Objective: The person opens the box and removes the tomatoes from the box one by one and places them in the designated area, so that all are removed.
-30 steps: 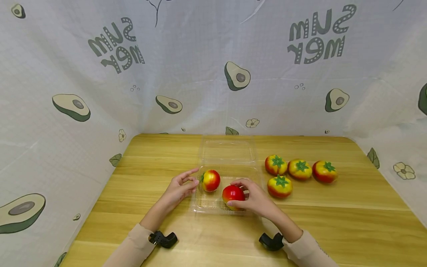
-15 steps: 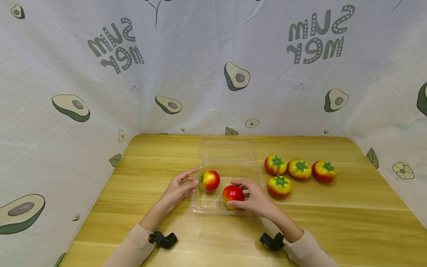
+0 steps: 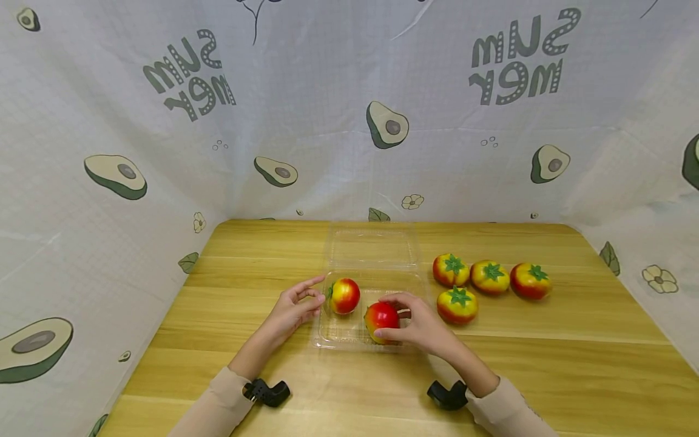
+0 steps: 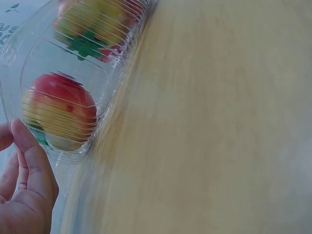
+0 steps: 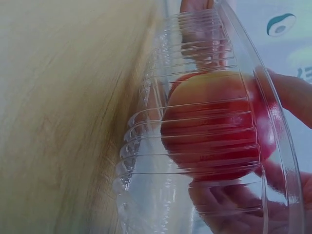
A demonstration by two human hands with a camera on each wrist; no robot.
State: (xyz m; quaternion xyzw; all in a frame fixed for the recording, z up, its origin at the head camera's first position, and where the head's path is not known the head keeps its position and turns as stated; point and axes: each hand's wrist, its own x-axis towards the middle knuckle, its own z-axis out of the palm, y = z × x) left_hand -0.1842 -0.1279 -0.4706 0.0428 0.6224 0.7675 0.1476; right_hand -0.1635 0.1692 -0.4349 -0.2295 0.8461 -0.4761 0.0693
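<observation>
A clear plastic clamshell box [image 3: 349, 337] lies with its lid folded back on the table. My left hand [image 3: 295, 308] pinches the box's left rim between thumb and index finger, as the left wrist view shows. A red-yellow toy persimmon [image 3: 345, 296] rests on its side in the left of the box, its green leafy top facing left. My right hand [image 3: 416, 323] reaches over the right front of the box and grips a second, mostly red persimmon [image 3: 380, 317] inside it. Through the ribbed wall in the right wrist view, this persimmon [image 5: 209, 126] shows between the fingers.
Several more toy persimmons [image 3: 491, 277] stand on the wooden table [image 3: 573, 364] right of the box, green tops up. The transparent lid [image 3: 374, 247] extends behind the box. A white cloth with avocado prints [image 3: 327, 121] hangs around the table's back and sides.
My right hand and the persimmon in it have shifted very slightly to the right. My left hand keeps its place at the box rim, and the other persimmons stay put.
</observation>
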